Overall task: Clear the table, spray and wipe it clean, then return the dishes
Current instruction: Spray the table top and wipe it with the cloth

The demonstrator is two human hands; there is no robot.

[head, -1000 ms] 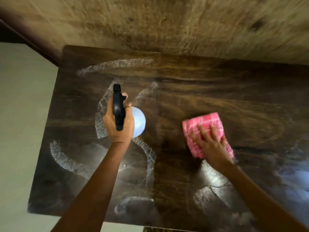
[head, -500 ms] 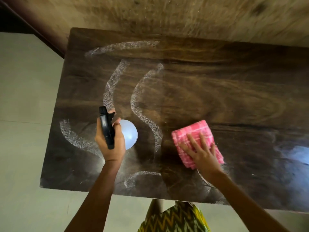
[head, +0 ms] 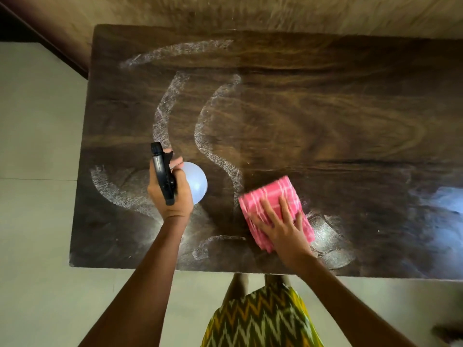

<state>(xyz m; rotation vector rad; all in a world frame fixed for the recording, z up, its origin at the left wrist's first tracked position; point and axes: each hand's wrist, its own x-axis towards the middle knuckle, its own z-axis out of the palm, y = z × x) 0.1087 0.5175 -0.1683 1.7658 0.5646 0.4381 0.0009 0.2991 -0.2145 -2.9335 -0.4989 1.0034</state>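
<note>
- The right hand [head: 283,226] lay flat with its fingers spread and straight, pressing down on a folded pink checked cloth [head: 271,194].
- The cloth sat on the near middle part of the dark wooden table [head: 338,108]; its edges looked blurred.
- The left hand [head: 172,196] was curled round a spray bottle [head: 198,184], with the black trigger head on top and the white body to the right of the fingers.
- The bottle was held above the near left part of the table, well left of the cloth.
- Whitish curved streaks [head: 208,126] marked the tabletop, mostly on its left half.
- A zigzag-patterned garment [head: 258,319] showed below the near edge, over a pale floor [head: 37,146].
</note>
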